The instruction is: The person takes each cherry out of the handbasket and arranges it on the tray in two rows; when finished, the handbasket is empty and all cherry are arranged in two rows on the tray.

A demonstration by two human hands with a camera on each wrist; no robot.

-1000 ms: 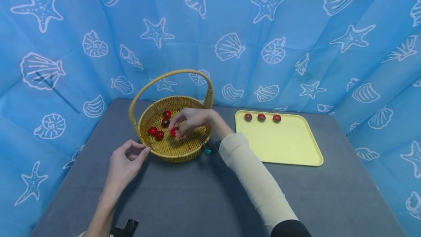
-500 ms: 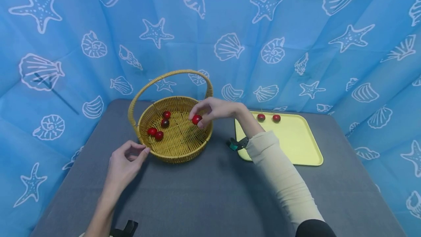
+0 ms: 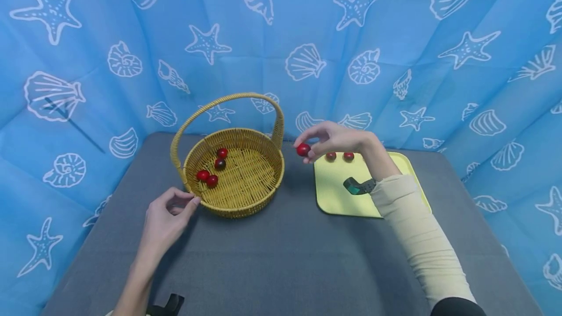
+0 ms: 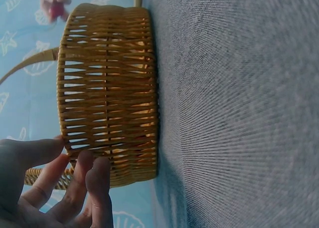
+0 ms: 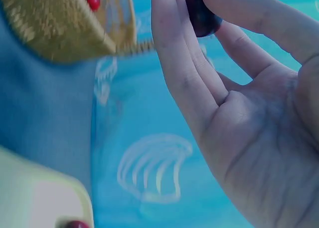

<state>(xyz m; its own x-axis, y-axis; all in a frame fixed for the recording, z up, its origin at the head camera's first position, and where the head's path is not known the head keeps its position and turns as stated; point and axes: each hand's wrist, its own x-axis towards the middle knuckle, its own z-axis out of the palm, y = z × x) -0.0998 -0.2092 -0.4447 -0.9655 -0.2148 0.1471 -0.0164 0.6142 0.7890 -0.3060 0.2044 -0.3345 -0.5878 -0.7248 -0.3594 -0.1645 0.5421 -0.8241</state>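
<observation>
The right hand (image 3: 335, 139) pinches one red cherry (image 3: 303, 149) between thumb and fingers, above the gap between the wicker basket (image 3: 234, 212) and the yellow tray (image 3: 340, 196). The left hand (image 3: 167, 216) pinches the basket's near-left rim. Four cherries (image 3: 220, 164) lie inside; the right hand partly covers the tray, where at least two cherries (image 3: 349, 156) show.

The head view looks forward and down; both wrist views, close and turned sideways, share the basket (image 4: 110, 91).
</observation>
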